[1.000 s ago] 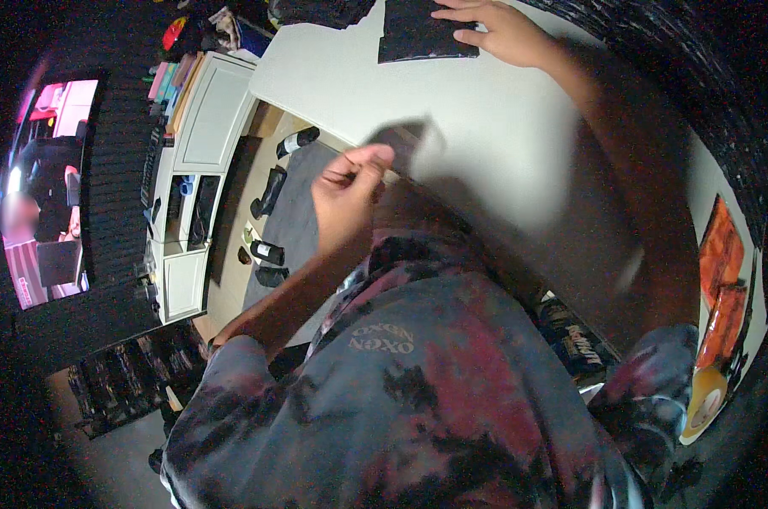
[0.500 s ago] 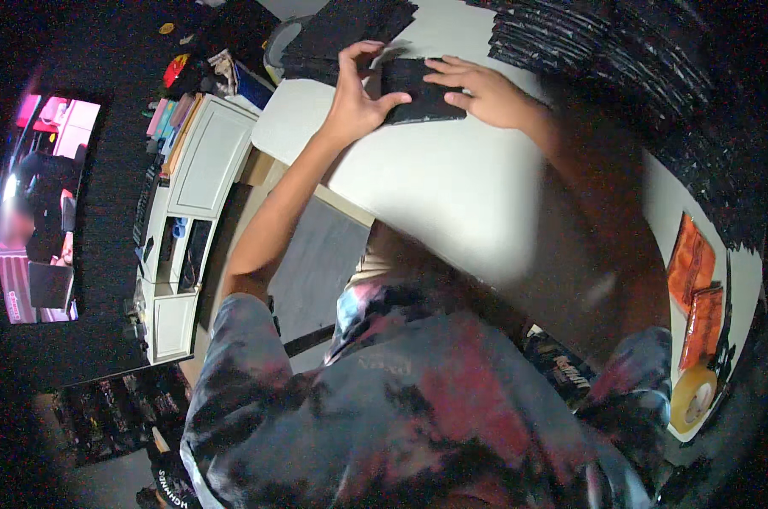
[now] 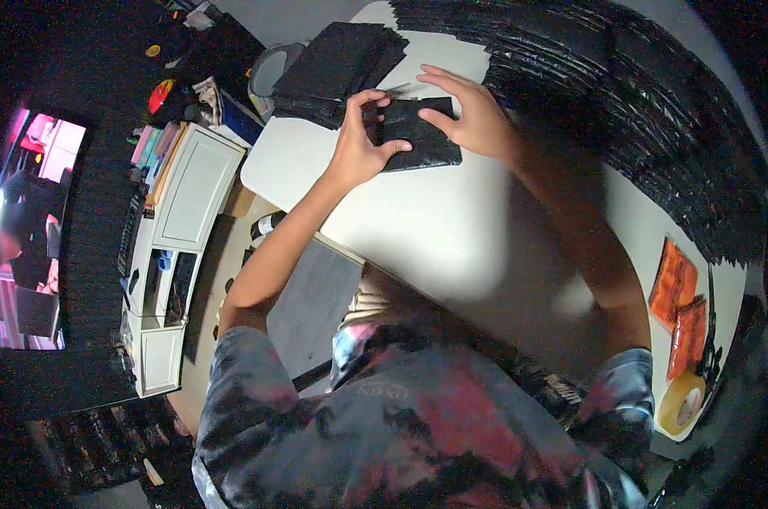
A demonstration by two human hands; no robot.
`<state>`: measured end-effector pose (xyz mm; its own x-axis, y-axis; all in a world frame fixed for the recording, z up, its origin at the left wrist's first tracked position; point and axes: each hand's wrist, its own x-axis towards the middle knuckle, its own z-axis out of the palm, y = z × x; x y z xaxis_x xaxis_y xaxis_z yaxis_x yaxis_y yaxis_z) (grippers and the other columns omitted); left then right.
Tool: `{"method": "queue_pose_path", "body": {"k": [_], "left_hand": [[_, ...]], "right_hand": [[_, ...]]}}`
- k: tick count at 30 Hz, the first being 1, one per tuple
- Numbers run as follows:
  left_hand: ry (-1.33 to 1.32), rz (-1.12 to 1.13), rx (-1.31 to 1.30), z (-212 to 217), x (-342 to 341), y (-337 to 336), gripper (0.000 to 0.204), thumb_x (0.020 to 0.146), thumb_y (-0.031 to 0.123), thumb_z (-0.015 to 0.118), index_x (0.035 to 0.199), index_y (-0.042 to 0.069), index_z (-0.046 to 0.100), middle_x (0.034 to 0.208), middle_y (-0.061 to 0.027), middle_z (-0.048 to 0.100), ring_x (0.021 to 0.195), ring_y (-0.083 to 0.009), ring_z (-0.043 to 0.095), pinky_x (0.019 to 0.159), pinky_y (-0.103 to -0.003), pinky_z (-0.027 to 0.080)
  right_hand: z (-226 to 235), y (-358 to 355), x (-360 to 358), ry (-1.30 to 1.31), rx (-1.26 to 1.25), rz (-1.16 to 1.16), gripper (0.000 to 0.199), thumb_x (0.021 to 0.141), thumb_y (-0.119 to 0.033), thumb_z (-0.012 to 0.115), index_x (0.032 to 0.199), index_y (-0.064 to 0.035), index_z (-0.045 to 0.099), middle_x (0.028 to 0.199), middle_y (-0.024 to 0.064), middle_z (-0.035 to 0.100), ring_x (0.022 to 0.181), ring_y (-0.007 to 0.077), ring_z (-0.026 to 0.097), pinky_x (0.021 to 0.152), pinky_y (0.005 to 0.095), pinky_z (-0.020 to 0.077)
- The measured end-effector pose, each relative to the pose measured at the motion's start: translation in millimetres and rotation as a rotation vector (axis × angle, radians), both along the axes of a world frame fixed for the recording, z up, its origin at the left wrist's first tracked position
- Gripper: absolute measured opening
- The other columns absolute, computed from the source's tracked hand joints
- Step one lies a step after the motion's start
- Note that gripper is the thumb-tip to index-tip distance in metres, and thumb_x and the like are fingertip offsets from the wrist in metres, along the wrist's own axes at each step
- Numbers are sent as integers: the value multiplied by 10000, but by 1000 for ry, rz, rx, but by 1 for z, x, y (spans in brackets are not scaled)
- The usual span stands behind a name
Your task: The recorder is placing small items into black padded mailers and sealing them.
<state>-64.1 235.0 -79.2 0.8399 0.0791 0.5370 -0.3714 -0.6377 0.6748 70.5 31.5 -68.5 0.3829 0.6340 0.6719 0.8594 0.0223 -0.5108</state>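
A flat black plastic packet (image 3: 430,136) lies on the white table, its surface shiny and slightly creased. My left hand (image 3: 360,144) grips its left side, the thumb on the near part and the fingers curled at the far part. Above the packet's far right corner is my right hand (image 3: 473,114), fingers apart and thumb stretched inward, holding nothing. Whether its thumb tip touches the packet, I cannot tell. Just beyond my left hand sits a stack of similar black packets (image 3: 337,64).
A long row of overlapping black packets (image 3: 562,76) curves along the table's far and right side. Two orange packets (image 3: 674,280) and a roll of clear tape (image 3: 681,405) lie at the right. A white cabinet (image 3: 201,182) and a lit screen (image 3: 36,229) stand left.
My right hand has lifted from lying flat on the packet to hovering over its far right corner. My left hand keeps its place on the left side. The whole view has shifted slightly.
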Motion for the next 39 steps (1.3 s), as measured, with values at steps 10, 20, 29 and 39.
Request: {"method": "queue_pose_path", "body": {"k": [10,20,29,39], "left_hand": [[-8,3,66,5,-1,-2,874,656,91,974,1344,78,434,1333,-135,520,1197,-249,575,991,-376,502],[118,72,35,15,-2,-5,702,781,34,871,1409,63,559,1348,-153,671,1268,-257,625,1059,-369,490],[-29,87,307,10,-4,-4,170,758,28,829,924,42,798,1172,-111,731,1114,-320,677,989,-397,532],[13,48,259,2,-2,6,145,846,101,783,980,45,795,1170,-119,735,1119,-322,671,992,-417,527]], "right_hand": [[15,26,9,-197,169,-110,151,830,-101,801,975,-62,781,1008,60,766,996,275,652,886,388,530],[68,1,13,82,105,-61,164,967,-175,714,1066,-51,756,968,34,758,819,162,668,760,329,550],[15,5,-36,958,-41,491,282,1007,-259,682,1109,0,726,811,11,677,711,75,603,636,233,504],[17,-9,-40,1224,-226,523,273,1046,-185,602,1155,61,651,987,84,651,848,150,642,867,312,593]]}}
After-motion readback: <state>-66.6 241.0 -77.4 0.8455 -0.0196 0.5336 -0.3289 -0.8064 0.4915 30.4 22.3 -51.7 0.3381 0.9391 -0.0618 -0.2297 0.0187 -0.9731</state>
